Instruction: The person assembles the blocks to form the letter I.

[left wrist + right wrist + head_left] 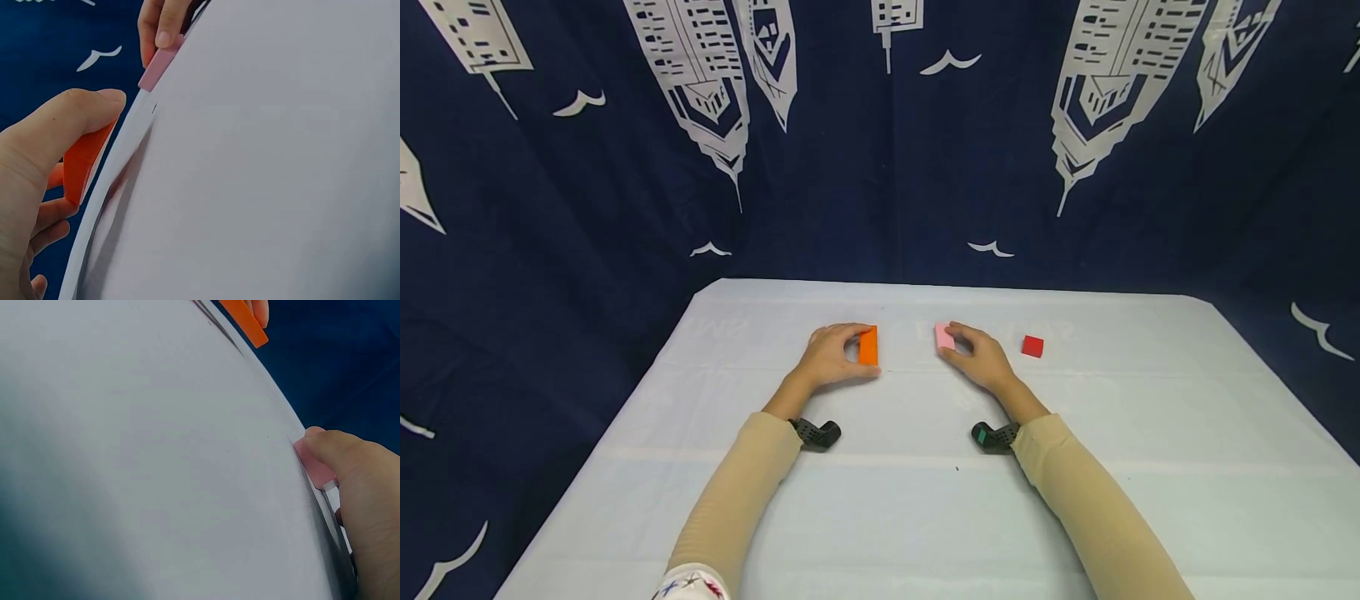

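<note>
Two blocks, one per grip — your left hand (829, 357) pinches the orange block (868, 346), your right hand (981, 357) the pink block (943, 336), both standing on the table (887, 500).

tabletop (880, 517): pale cloth cover in front of me | orange block (868, 346) left of centre | pink block (943, 336) just right of it | red cube (1032, 346) farther right, apart
</note>
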Available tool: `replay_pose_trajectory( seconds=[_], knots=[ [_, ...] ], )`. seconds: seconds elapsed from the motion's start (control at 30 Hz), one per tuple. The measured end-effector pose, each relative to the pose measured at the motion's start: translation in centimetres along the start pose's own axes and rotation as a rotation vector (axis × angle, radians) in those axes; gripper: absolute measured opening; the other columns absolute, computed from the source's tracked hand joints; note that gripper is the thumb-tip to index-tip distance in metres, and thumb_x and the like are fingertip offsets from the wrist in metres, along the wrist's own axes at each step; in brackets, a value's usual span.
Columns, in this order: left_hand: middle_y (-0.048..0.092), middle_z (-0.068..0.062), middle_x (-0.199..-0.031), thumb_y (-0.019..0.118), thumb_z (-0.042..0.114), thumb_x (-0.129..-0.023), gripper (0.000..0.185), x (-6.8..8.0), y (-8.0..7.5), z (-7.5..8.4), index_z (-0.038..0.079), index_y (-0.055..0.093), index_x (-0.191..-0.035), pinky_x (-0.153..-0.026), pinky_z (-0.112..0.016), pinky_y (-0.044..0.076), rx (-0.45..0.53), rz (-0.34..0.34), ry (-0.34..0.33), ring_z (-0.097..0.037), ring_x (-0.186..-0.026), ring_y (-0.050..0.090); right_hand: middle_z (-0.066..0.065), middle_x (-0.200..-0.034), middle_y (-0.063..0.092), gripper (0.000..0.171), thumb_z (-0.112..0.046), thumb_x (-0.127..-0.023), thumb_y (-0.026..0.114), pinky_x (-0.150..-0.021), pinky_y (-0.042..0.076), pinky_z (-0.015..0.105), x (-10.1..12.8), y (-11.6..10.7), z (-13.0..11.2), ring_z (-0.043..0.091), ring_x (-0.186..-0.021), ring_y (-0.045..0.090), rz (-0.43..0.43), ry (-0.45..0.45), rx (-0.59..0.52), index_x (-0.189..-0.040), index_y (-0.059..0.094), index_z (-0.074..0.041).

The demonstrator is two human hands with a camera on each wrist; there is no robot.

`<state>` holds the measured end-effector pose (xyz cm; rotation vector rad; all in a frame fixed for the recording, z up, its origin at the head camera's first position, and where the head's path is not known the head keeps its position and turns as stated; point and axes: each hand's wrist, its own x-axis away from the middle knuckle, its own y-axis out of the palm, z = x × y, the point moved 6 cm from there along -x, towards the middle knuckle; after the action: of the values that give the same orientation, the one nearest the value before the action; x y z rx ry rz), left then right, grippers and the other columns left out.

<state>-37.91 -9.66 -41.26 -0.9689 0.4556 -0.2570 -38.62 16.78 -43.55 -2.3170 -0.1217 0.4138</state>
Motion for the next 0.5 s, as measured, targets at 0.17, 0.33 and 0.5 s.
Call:
replay_pose_trajectory(
  seconds=[0.17, 0.33, 0.5],
  knots=[
    [0.054, -0.004, -0.14, 0.082, 0.053, -0.069, 0.082, -0.1, 0.5, 0.6, 0.019, 0.055, -0.139, -0.112, -0.05, 0.021, 0.0, -0.023, -0.007, -0.027, -0.132, 0.044, 0.014, -0.145, 0.048, 0.053, -0.03, -0.091, 0.069, -0.113, 0.028, 0.045, 0.0, 0.1, 0.1, 0.033, -0.136, 0.04, -0.009, 0.013, -0.004, -0.135, 0.056, -0.002],
    [0.054, -0.001, -0.141, 0.081, 0.055, -0.069, 0.084, -0.3, 0.6, 1.2, 0.021, 0.054, -0.14, -0.112, -0.049, 0.021, -0.013, -0.034, -0.01, -0.025, -0.132, 0.044, 0.015, -0.145, 0.048, 0.052, -0.029, -0.091, 0.069, -0.112, 0.029, 0.046, 0.0, 0.0, 0.0, 0.033, -0.136, 0.041, -0.007, 0.006, -0.008, -0.133, 0.057, -0.001],
    [0.054, -0.001, -0.14, 0.081, 0.056, -0.068, 0.085, -0.3, 0.9, 2.1, 0.019, 0.054, -0.14, -0.113, -0.049, 0.02, -0.027, -0.035, 0.012, -0.024, -0.131, 0.045, 0.014, -0.145, 0.048, 0.052, -0.029, -0.091, 0.069, -0.112, 0.029, 0.046, 0.0, 0.0, 0.0, 0.033, -0.136, 0.04, -0.013, 0.01, -0.007, -0.134, 0.056, -0.001]
  ],
)
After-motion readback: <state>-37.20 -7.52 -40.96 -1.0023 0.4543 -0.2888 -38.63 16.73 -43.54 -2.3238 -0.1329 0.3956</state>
